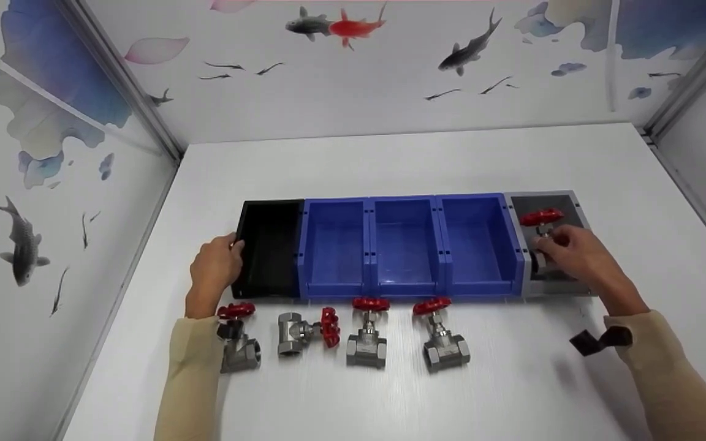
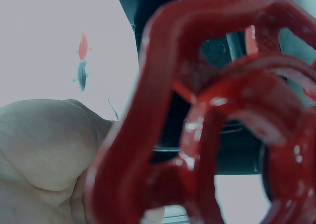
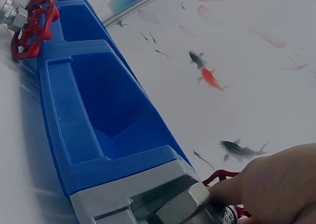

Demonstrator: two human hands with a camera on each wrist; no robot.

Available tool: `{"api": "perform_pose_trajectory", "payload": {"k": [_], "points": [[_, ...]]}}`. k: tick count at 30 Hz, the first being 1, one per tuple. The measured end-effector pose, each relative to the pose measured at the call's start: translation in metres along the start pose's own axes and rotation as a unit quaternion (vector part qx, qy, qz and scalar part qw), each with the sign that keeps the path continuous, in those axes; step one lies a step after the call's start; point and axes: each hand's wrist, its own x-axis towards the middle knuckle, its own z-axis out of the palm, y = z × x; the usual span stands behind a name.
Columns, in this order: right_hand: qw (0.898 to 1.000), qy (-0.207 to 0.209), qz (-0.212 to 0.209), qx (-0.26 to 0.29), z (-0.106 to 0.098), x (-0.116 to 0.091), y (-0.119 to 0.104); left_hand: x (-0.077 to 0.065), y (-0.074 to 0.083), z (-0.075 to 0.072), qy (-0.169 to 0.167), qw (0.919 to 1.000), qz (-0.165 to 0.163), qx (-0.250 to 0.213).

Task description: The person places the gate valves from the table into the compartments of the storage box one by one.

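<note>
Centre right of the frame, the right hand [image 1: 576,250] pinches a valve [image 1: 543,230] inside the grey bin [image 1: 558,288]! Centre left, the left hand [image 1: 217,263] grips the black bin's [image 1: 270,248] edge. Blue bins [image 1: 405,257] between; four more valves [image 1: 366,349] across the worktop [image 1: 512,380] below, one blocking the left wrist view.

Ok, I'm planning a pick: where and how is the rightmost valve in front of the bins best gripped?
Probably by the slim stem of that valve, pinched between handwheel and body, coming from the right: another valve sits on its left, and the blue bins lie just beyond the handwheel. Those wider ends should limit slipping.
</note>
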Motion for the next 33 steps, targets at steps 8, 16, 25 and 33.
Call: {"api": "perform_pose_trajectory", "payload": {"k": [8, 16, 25, 33], "points": [[1.0, -0.005, 0.011, -0.006, 0.0, 0.005, 0.0, 0.0, 0.001, 0.0, 0.003, 1.0, 0.002, 0.001], [1.0, -0.007, 0.006, 0.003, 0.002, 0.006, 0.001, 0.0, -0.002, 0.002, 0.017, 0.9998, 0.011, 0.001], [1.0, -0.001, 0.02, 0.001, 0.007, 0.01, 0.005, 0.0, -0.002, 0.003, 0.014, 0.9998, 0.012, 0.001], [0.999, -0.004, 0.032, 0.002, 0.01, 0.013, 0.006, 0.001, -0.003, 0.001, 0.006, 0.9999, 0.008, -0.004]]}}
